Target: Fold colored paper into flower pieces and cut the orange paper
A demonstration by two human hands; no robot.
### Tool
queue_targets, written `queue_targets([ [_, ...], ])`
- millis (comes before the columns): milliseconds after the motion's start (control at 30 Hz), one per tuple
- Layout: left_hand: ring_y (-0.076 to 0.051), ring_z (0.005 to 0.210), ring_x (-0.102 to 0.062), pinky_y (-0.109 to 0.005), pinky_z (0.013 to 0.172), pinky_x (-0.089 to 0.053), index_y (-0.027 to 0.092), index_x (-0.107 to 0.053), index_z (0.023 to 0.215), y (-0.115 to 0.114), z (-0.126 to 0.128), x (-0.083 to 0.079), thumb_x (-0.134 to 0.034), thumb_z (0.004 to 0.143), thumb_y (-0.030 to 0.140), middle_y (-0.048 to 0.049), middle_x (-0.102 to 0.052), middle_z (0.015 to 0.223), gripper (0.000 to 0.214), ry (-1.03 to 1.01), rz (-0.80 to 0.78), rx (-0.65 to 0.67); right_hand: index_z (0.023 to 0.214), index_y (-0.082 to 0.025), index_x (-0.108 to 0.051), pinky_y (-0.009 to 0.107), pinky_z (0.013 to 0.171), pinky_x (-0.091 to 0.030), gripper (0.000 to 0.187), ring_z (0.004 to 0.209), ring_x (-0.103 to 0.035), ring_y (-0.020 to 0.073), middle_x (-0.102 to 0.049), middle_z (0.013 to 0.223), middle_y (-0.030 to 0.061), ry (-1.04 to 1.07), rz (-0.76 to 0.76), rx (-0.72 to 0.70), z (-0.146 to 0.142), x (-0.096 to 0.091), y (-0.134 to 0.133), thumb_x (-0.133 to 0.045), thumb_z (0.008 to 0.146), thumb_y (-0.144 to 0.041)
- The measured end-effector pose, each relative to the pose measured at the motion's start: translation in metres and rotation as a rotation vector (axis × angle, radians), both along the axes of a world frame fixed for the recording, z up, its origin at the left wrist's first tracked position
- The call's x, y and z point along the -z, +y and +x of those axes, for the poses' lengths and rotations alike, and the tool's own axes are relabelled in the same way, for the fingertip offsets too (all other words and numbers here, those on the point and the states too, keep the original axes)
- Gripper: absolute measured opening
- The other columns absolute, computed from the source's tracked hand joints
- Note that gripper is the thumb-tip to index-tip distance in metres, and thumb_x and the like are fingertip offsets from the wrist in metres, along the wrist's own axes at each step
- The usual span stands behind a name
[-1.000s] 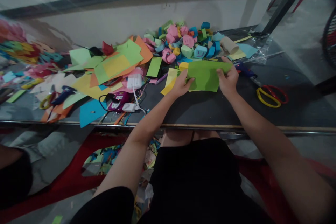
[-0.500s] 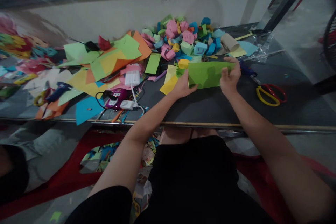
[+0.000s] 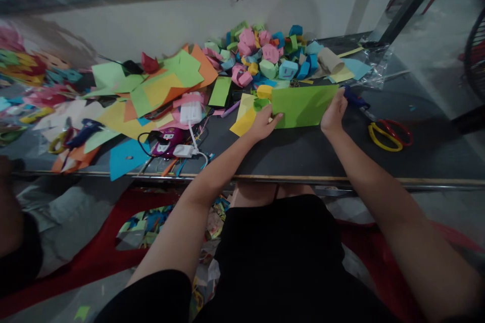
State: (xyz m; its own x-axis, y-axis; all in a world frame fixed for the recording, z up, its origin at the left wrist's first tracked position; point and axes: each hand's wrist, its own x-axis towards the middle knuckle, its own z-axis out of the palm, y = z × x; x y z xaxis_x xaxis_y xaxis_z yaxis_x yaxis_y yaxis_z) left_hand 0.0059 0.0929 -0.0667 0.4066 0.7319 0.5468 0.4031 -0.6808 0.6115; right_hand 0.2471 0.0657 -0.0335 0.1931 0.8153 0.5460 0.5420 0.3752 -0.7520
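Observation:
A green paper sheet [image 3: 301, 106] lies on the dark table [image 3: 303, 156] in front of me, folded into a long rectangle. My left hand [image 3: 263, 123] pinches its left edge with thumb and fingers. My right hand [image 3: 334, 113] grips its right edge, fingers curled over the paper. A yellow paper sheet [image 3: 244, 116] lies just left of my left hand. Both forearms reach over the table's front edge.
A heap of small folded paper pieces [image 3: 269, 55] sits behind the green sheet. Loose coloured sheets [image 3: 159, 86] cover the left of the table. Yellow-and-red scissors [image 3: 388, 133] lie to the right, a white charger and purple device [image 3: 178, 146] to the left. Another person's arm [image 3: 11, 222] shows at far left.
The green sheet was lifted and folded between both hands, and it now lies flatter on the table. My right hand has shifted to its right edge.

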Motion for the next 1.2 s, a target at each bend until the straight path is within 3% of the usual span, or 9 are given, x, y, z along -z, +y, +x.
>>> queue_targets([
  [167, -0.021, 0.089, -0.067, -0.035, 0.081, -0.054, 0.019, -0.061, 0.118, -0.001, 0.001, 0.005, -0.045, 0.098, 0.065, -0.0104, -0.072, 0.101, 0.053, 0.000, -0.043, 0.001, 0.099, -0.023, -0.069, 0.051, 0.077, -0.059, 0.098, 0.093, -0.069, 0.0329, -0.064, 0.085, 0.0104, 0.106, -0.016, 0.135, 0.004, 0.006, 0.005, -0.006, 0.081, -0.095],
  [333, -0.023, 0.107, -0.070, -0.035, 0.090, -0.057, 0.019, -0.050, 0.141, 0.000, 0.005, 0.011, -0.048, 0.099, 0.058, -0.0137, -0.072, 0.118, 0.057, -0.043, -0.069, 0.052, 0.108, -0.023, -0.070, 0.051, 0.079, -0.058, 0.111, 0.098, -0.070, 0.0330, -0.068, 0.098, 0.0132, 0.130, -0.053, 0.102, 0.003, 0.004, 0.004, 0.011, 0.077, -0.094],
  [500, -0.025, 0.112, -0.071, -0.042, 0.100, -0.056, 0.019, -0.060, 0.125, -0.002, -0.010, -0.006, -0.043, 0.104, 0.050, -0.0147, -0.074, 0.116, 0.041, 0.088, 0.196, 0.002, 0.107, -0.023, -0.070, 0.049, 0.088, -0.058, 0.117, 0.106, -0.071, 0.0311, -0.073, 0.104, 0.0161, 0.274, -0.065, -0.149, 0.001, -0.013, -0.003, 0.023, 0.076, -0.087],
  [633, -0.021, 0.122, -0.068, -0.042, 0.106, -0.053, 0.025, -0.063, 0.115, 0.001, -0.036, -0.026, -0.040, 0.107, 0.039, -0.0092, -0.076, 0.120, 0.028, 0.137, 0.495, 0.019, 0.115, -0.025, -0.071, 0.050, 0.096, -0.056, 0.105, 0.113, -0.069, 0.0320, -0.075, 0.115, 0.0145, 0.297, -0.197, -0.281, -0.003, -0.028, -0.004, -0.005, 0.078, -0.098],
  [767, -0.019, 0.125, -0.068, -0.041, 0.104, -0.055, 0.026, -0.063, 0.102, 0.001, -0.053, -0.038, -0.043, 0.106, 0.035, -0.0062, -0.077, 0.119, 0.023, 0.207, 0.565, 0.076, 0.118, -0.021, -0.071, 0.053, 0.094, -0.058, 0.090, 0.108, -0.071, 0.0341, -0.077, 0.102, 0.0131, 0.336, -0.445, -0.369, -0.011, -0.029, -0.007, -0.035, 0.081, -0.095],
  [867, -0.018, 0.126, -0.067, -0.040, 0.106, -0.054, 0.027, -0.063, 0.102, -0.003, -0.052, -0.041, -0.046, 0.105, 0.036, -0.0041, -0.077, 0.119, 0.020, 0.277, 0.493, 0.132, 0.102, -0.020, -0.075, 0.053, 0.088, -0.061, 0.075, 0.099, -0.074, 0.0349, -0.078, 0.094, 0.0141, 0.390, -0.592, -0.449, -0.014, -0.022, -0.011, -0.058, 0.076, -0.088],
  [967, -0.019, 0.130, -0.064, -0.041, 0.111, -0.050, 0.027, -0.063, 0.106, -0.002, -0.046, -0.039, -0.048, 0.104, 0.038, -0.0045, -0.076, 0.123, 0.019, 0.243, 0.417, 0.072, 0.093, -0.020, -0.074, 0.051, 0.083, -0.065, 0.059, 0.093, -0.076, 0.0334, -0.079, 0.094, 0.0133, 0.428, -0.565, -0.422, -0.011, -0.016, -0.012, -0.081, 0.067, -0.073],
  [1100, -0.026, 0.137, -0.057, -0.047, 0.112, -0.048, 0.022, -0.057, 0.123, 0.011, -0.036, -0.025, -0.039, 0.106, 0.054, -0.0136, -0.065, 0.138, 0.040, -0.061, 0.269, -0.190, 0.093, -0.019, -0.074, 0.048, 0.081, -0.066, 0.052, 0.093, -0.076, 0.0302, -0.079, 0.100, 0.0124, 0.440, -0.403, -0.276, -0.007, -0.010, -0.006, -0.086, 0.066, -0.062],
  [1200, -0.024, 0.121, -0.067, -0.043, 0.095, -0.058, 0.021, -0.045, 0.138, 0.017, -0.026, -0.015, -0.036, 0.103, 0.066, -0.0165, -0.062, 0.139, 0.058, -0.288, 0.014, -0.117, 0.094, -0.019, -0.074, 0.049, 0.082, -0.066, 0.051, 0.093, -0.076, 0.0304, -0.079, 0.102, 0.0122, 0.428, -0.351, -0.250, -0.006, -0.007, -0.003, -0.085, 0.066, -0.061],
])
